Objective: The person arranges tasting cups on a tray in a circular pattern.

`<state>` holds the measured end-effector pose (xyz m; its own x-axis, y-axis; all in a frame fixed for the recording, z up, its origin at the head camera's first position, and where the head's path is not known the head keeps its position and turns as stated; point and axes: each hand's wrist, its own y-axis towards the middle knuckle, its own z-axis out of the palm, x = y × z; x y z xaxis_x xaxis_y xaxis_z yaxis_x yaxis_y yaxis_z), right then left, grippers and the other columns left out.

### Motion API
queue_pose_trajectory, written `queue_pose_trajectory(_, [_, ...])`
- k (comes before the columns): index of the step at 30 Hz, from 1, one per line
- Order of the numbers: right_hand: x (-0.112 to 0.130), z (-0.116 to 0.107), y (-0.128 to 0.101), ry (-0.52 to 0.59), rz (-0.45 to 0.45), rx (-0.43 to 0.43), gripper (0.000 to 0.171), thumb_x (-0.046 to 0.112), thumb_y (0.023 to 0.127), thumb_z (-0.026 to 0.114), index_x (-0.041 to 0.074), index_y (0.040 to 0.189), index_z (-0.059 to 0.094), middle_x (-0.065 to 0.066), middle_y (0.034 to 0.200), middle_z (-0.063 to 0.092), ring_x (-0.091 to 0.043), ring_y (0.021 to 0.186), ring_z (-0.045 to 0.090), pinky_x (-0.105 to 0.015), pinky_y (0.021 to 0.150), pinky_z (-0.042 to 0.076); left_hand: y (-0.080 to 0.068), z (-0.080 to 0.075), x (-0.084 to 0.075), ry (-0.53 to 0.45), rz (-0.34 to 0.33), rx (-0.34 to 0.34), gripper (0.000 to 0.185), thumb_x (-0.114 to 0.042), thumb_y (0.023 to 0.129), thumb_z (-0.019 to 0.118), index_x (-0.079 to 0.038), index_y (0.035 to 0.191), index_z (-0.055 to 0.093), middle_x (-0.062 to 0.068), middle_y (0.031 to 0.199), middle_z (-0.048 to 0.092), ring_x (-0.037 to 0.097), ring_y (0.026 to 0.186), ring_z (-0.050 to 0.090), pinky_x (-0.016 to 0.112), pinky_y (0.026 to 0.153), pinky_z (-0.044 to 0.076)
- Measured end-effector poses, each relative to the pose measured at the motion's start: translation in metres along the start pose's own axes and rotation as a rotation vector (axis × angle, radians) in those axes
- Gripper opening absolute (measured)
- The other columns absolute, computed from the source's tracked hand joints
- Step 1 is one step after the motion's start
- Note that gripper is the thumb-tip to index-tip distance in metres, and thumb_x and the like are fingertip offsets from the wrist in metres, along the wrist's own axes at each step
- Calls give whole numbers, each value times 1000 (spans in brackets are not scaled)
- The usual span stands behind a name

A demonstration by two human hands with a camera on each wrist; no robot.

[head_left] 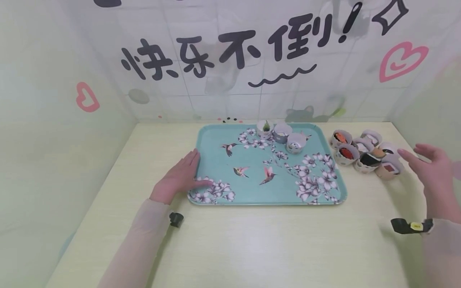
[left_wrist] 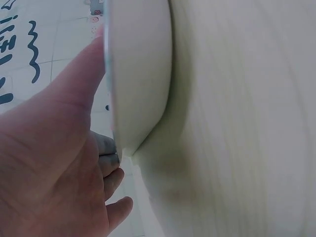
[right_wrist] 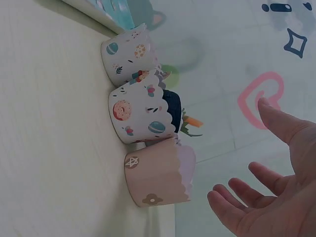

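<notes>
My left hand [head_left: 181,174] rests at the left rim of a light blue tray [head_left: 212,160] printed with flowers and hummingbirds. Its fingers lie straight along the outer edge while the thumb reaches over the tray's surface. To the right of the tray, my right hand [head_left: 432,168] hovers with fingers spread and nothing in them. Closest to it is a brown paper baking cup [right_wrist: 155,175], part of a cluster on the table. Beside that one stand white printed cups [right_wrist: 143,111]. Several in the cluster hold small items, including a red piece [head_left: 347,153] and a black piece [head_left: 370,159].
Three more paper cups stand at the tray's back: one with a green sprig [head_left: 266,126], a grey one [head_left: 281,137] and a white one [head_left: 295,146]. A pale wooden table [head_left: 270,244] lies beneath, bounded by a printed back wall [head_left: 230,88] and side walls.
</notes>
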<state>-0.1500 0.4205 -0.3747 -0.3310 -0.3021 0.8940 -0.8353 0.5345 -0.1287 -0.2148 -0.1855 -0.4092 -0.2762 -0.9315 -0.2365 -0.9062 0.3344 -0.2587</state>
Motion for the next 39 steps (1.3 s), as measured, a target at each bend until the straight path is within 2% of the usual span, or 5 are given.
queue_pose_trajectory(8, [-20, -4, 7, 241, 17, 130, 59, 19, 88, 77, 28, 137, 45, 23, 97, 48, 16, 70, 56, -3, 61, 51, -1, -2, -2, 3, 2, -3, 117, -64, 84, 68, 4, 158, 7, 21, 168, 2, 38, 156, 7, 49, 127, 16])
queue_pose_trajectory(14, [-31, -7, 12, -102, 12, 159, 95, 37, 93, 69, 2, 159, 11, 24, 119, 52, 24, 74, 51, -2, 63, 45, -1, -2, -2, -1, 1, -5, 117, -63, 84, 69, 5, 158, 8, 22, 168, 3, 38, 156, 7, 50, 127, 17])
queue_pose_trajectory(17, [-34, -6, 12, -256, 4, 183, 98, 48, 93, 65, 1, 159, 11, 8, 152, 47, -2, 115, 62, -20, 97, 51, -1, -2, -2, 0, 3, -7, 117, -63, 84, 68, 5, 158, 8, 22, 168, 3, 39, 156, 7, 50, 127, 17])
queue_pose_trajectory(20, [-35, -4, 12, -340, -3, 216, 100, 54, 93, 61, -1, 158, 10, -24, 162, 22, -41, 146, 31, -54, 118, 32, 0, -1, -2, -1, 5, -8, 117, -64, 84, 68, 5, 158, 8, 22, 168, 3, 39, 155, 8, 50, 127, 17])
queue_pose_trajectory(39, [-34, 2, 19, -463, -39, 291, 93, 43, 97, 58, -16, 151, 11, -47, 150, 16, -66, 136, 21, -75, 107, 26, 0, 0, -1, -8, 10, -10, 118, -65, 84, 68, 5, 158, 8, 22, 168, 2, 38, 156, 6, 49, 127, 16])
